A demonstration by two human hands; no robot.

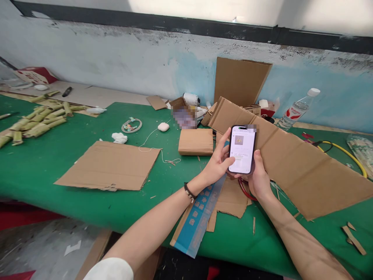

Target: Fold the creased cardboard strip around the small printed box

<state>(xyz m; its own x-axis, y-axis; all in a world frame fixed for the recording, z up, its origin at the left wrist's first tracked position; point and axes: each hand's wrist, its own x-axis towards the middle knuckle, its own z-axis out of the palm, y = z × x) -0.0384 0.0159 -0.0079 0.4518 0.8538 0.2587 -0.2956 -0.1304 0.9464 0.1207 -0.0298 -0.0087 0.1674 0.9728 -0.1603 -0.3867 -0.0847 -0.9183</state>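
Fingers of the left hand and right hand are clamped around a smartphone, held above the green counter beside a creased cardboard sheet; its screen is turned toward the wearer, presumably for viewing, the left thumb placed over it.

Your one camera sits on your head, looking forward and down over the green worktop. It is close: your left forearm enters from 7 o'clock, your right forearm from 4, with the smartphone off centre toward 3. You face the wall at 12; its dark beam slopes down toward 2. Floor shows at 8.
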